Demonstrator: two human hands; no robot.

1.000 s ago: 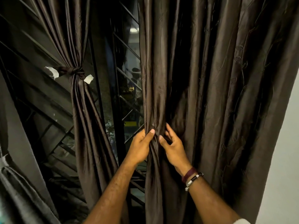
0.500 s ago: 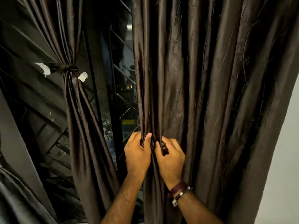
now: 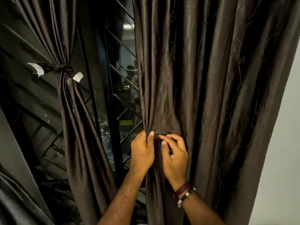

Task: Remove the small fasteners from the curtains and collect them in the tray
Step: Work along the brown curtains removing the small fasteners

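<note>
A dark brown curtain [image 3: 211, 78] hangs in front of me in loose folds. My left hand [image 3: 142, 153] grips its gathered left edge, with the thumb pressed on the folds. Right beside it, my right hand [image 3: 174, 155] pinches a small dark piece at the folds between fingertips and thumb; I cannot tell what the piece is. A second brown curtain [image 3: 73, 119] hangs at the left, knotted with a tie-back [image 3: 60, 68] that has white ends. No tray is in view.
Between the two curtains is a dark window with a metal grille [image 3: 123, 95]. A pale wall [image 3: 279, 159] stands at the right. More dark fabric lies at the lower left corner [image 3: 14, 200].
Both hands have come closer together on the curtain's edge. My right hand's fingers have curled from flat on the fabric into a pinch at the folds.
</note>
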